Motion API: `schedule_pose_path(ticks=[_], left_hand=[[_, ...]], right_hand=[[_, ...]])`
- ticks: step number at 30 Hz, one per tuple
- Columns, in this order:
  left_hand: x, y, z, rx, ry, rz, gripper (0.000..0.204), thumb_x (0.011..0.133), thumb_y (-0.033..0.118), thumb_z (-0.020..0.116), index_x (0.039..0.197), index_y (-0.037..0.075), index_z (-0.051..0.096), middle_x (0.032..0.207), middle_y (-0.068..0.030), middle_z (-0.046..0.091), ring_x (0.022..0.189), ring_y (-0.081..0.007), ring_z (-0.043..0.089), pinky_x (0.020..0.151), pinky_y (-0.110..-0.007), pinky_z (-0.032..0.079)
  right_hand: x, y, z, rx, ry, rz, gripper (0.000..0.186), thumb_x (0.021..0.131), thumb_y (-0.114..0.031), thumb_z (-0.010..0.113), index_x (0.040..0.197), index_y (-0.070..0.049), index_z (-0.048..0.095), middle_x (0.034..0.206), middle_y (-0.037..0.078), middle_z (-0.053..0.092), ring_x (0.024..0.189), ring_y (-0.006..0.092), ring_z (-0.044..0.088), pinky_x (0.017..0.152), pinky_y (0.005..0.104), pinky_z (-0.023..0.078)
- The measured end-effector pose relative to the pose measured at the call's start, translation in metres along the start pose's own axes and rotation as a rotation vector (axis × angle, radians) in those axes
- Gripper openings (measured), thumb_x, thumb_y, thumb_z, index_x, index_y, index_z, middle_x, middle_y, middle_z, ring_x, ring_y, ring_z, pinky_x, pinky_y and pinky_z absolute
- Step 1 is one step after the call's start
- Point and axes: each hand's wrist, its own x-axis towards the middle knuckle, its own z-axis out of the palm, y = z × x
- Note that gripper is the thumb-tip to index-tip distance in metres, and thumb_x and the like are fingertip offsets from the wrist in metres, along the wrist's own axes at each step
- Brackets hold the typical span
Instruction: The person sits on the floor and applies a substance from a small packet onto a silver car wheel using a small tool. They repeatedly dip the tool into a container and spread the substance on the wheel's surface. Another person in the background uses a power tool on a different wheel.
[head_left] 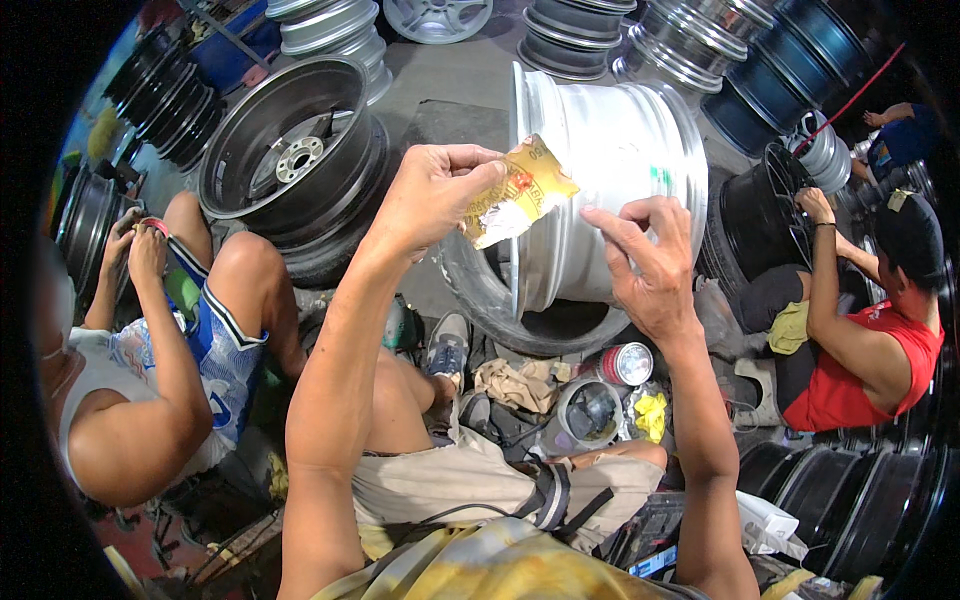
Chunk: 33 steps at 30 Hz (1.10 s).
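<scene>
My left hand is raised and pinches a small, worn yellow sheet of sandpaper between thumb and fingers. My right hand is lifted beside it, fingers spread, its fingertips just right of the sheet and not clearly touching it. Behind both hands a white wheel rim stands on edge inside an old tyre on the floor in front of my knees.
A dark grey rim lies at left, beside a seated person in a blue patterned top. Another person in red works on a black rim at right. Rags, a can and a small container lie by my feet. Stacked rims line the back.
</scene>
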Motion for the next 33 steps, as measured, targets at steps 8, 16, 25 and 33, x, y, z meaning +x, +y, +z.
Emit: schedule_pose_path(ticks=[8,16,25,33], left_hand=[[0.0,0.0,0.005,-0.006,-0.05,-0.014,0.025,0.093,0.014,0.07,0.11,-0.004,0.073,0.091,-0.0061,0.073,0.077,-0.0066,0.066,0.068,-0.021,0.053],[0.005,-0.001,-0.007,-0.038,0.117,0.071,0.029,0.094,0.013,0.069,0.113,-0.009,0.07,0.093,-0.0086,0.073,0.077,-0.007,0.066,0.067,-0.02,0.053],[0.006,-0.002,-0.007,-0.007,0.103,0.106,0.028,0.094,0.014,0.068,0.111,-0.008,0.071,0.092,-0.0084,0.072,0.077,-0.0065,0.065,0.066,-0.022,0.052],[0.004,0.0,-0.005,-0.04,0.099,0.074,0.026,0.094,0.012,0.068,0.111,-0.008,0.071,0.092,-0.0081,0.072,0.078,-0.0067,0.065,0.068,-0.021,0.053]], right_hand=[[0.004,-0.002,0.007,0.005,-0.067,-0.035,0.045,0.074,-0.001,0.069,0.115,-0.019,0.073,0.09,0.003,0.053,0.088,0.0215,0.051,0.079,0.0364,0.039],[-0.013,0.033,0.005,-0.142,-0.105,0.122,0.04,0.08,0.0,0.066,0.116,-0.015,0.073,0.092,0.007,0.051,0.087,0.024,0.051,0.082,0.0386,0.041],[-0.007,0.047,0.021,-0.241,-0.18,0.028,0.046,0.076,-0.003,0.071,0.119,-0.017,0.07,0.095,0.004,0.049,0.091,0.0223,0.05,0.079,0.0376,0.039],[-0.018,0.042,0.021,-0.297,-0.224,-0.015,0.046,0.077,-0.007,0.073,0.121,-0.019,0.069,0.095,0.004,0.049,0.09,0.0214,0.049,0.078,0.0379,0.038]])
